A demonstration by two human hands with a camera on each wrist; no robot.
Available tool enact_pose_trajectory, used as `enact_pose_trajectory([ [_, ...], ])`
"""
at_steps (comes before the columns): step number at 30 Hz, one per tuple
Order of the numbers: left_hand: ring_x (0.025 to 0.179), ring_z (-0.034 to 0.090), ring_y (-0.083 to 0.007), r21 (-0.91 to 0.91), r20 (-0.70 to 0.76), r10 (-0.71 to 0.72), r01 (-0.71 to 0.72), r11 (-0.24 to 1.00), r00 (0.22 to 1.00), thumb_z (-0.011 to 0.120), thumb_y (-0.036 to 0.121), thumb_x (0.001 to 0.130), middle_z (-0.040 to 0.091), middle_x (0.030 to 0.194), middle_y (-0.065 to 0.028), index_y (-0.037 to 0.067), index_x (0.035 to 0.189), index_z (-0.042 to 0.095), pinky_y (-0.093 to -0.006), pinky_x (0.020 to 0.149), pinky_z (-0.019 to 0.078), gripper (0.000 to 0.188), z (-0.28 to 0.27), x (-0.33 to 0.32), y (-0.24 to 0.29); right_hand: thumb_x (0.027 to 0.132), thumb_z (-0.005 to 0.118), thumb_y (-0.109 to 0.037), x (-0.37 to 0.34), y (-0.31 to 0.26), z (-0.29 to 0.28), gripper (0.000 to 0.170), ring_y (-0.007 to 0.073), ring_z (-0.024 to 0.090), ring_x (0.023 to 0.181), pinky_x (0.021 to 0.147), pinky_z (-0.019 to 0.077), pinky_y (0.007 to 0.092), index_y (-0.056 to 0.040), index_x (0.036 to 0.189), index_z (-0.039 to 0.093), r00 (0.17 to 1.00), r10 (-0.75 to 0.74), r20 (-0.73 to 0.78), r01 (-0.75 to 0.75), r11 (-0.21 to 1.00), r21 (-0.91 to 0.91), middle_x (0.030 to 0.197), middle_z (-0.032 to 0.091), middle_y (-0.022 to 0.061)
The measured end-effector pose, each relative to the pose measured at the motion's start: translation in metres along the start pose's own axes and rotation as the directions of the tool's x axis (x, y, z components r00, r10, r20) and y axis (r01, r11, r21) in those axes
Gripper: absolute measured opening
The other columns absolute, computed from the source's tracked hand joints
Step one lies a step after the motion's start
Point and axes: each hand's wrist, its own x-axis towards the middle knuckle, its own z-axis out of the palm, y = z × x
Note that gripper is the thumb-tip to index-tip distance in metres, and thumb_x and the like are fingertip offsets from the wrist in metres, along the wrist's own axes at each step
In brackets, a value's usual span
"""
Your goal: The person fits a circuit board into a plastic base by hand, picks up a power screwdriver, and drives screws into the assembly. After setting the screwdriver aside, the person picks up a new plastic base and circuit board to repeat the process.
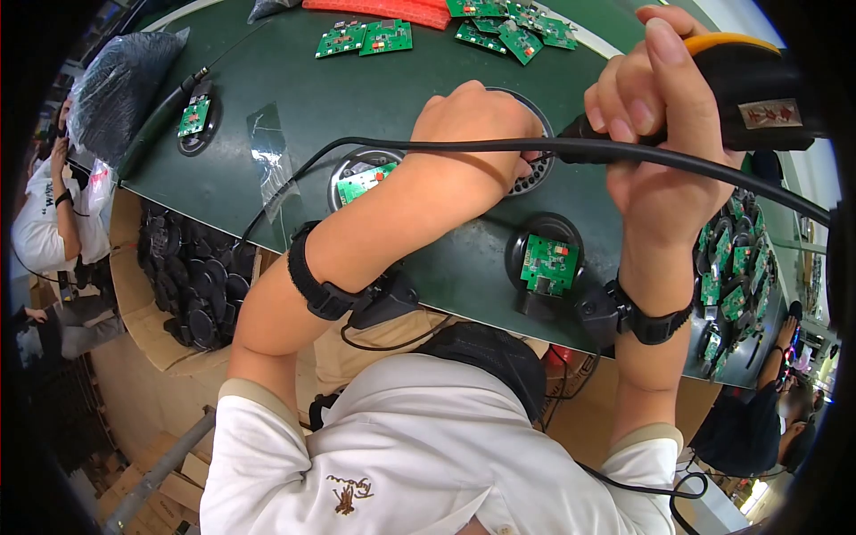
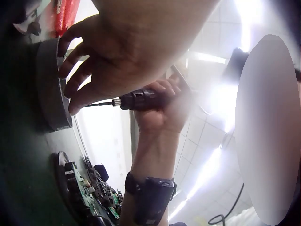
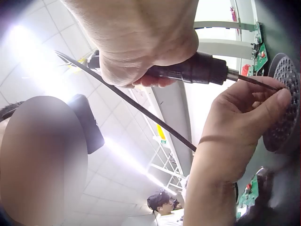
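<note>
Right now, the thing to read is the line between the driver (image 3: pixel 202 69) and the round part (image 1: pixel 539 175): the part lies flat on the desk (image 1: pixel 312 98), just beyond the thin end of the bit (image 3: pixel 253 81). The driver's long axis slopes from above and from the right, so the bit points steeply down to the part's face rather than along it. The right hand (image 1: pixel 664 116) is clamped around the driver's body, well up from the part. Nearer by far is the left hand (image 1: pixel 477 120), its bent fingers over the part and touching it, with the bit's tip right by the thumb. Whether those fingertips also pinch something small, I cannot tell; they cover the spot. Any shift of the bit would have to be sideways within that tight space. The black cable (image 1: pixel 357 141) passes above the left forearm in the head view.
</note>
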Motion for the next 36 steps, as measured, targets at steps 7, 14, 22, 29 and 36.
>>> enact_pose_trajectory([
  [7,0.093,0.067,-0.0307,-0.032,-0.059,0.047,-0.049,0.998,0.997,0.077,0.011,0.08,0.072,0.085,-0.0085,0.009,0.087,0.074,-0.0442,0.082,0.0548,0.008,0.0,-0.001,0.0,0.096,0.072,-0.014,-0.001,0.004,0.001,0.022,0.0088,0.044,0.04,0.041,0.0391,0.0247,-0.0014,0.11,0.061,0.996,-0.086,-0.006,0.086,0.995,-0.045,0.056,0.047,-0.0021],
  [14,0.083,0.069,-0.0321,-0.085,-0.06,0.058,-0.063,0.994,0.997,0.077,0.009,0.079,0.072,0.083,-0.0109,0.007,0.087,0.072,-0.0428,0.076,0.0556,0.01,0.001,0.001,-0.005,0.097,0.072,-0.013,0.004,0.01,-0.009,0.021,0.0081,0.044,0.04,0.041,0.0401,0.024,-0.0014,0.11,0.061,0.995,-0.08,0.058,0.079,0.997,0.016,0.057,0.048,-0.0023],
  [22,0.092,0.07,-0.0359,-0.124,0.003,0.069,-0.068,0.99,0.998,0.078,0.004,0.081,0.073,0.096,-0.015,0.005,0.102,0.072,-0.0433,0.084,0.0555,0.022,-0.008,-0.006,-0.005,0.102,0.063,-0.016,0.005,-0.003,-0.032,0.021,0.0108,0.044,0.052,0.054,0.0384,0.0291,0.0031,0.11,0.061,0.962,-0.134,0.239,0.116,0.99,0.085,0.065,0.046,0.0001],
  [29,0.105,0.067,-0.037,-0.129,0.052,0.2,-0.192,0.973,0.978,0.078,0.005,0.084,0.069,0.107,-0.0155,0.001,0.106,0.071,-0.0429,0.094,0.0532,0.023,-0.012,-0.035,0.003,0.107,0.052,-0.017,-0.026,-0.026,-0.052,0.021,0.0084,0.038,0.052,0.056,0.0349,0.0279,0.0011,0.118,0.052,0.975,-0.045,0.218,0.045,0.999,0.006,0.066,0.042,-0.0025],
  [36,0.106,0.064,-0.0343,-0.249,-0.133,0.209,-0.237,0.939,0.969,0.084,0.022,0.079,0.065,0.117,-0.0124,0.011,0.12,0.075,-0.0462,0.09,0.0535,0.043,0.028,-0.103,0.03,0.107,0.049,-0.012,-0.046,-0.024,-0.044,0.015,0.009,0.038,0.049,0.054,0.0366,0.0283,-0.0001,0.116,0.052,0.981,0.016,0.193,-0.007,0.999,-0.047,0.062,0.04,-0.002],
])
